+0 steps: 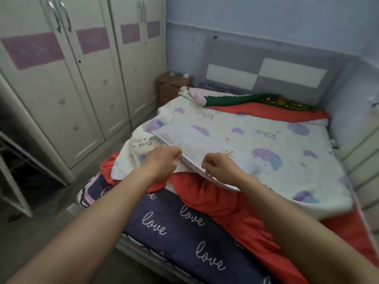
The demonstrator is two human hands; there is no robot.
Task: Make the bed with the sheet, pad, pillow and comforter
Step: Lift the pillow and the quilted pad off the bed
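- Both hands are closed on cloth: the left hand (164, 158) and the right hand (219, 167), close together, pinch the near edge of a folded-over flap of the printed pad (276, 144), whose quilted underside faces up.
- The pad lies across the bed on the red sheet (225, 206), which is bunched near the foot and leaves the navy mattress (174, 232) bare.
- Risk, I think: pulling the flap open may drag the loose sheet with it (nothing looks tucked), trapping wrinkles under the pad.
- The pillow (196, 95) lies at the headboard end.
- The wardrobe (82, 89) and the nightstand (170, 87) are closed; their contents are hidden.
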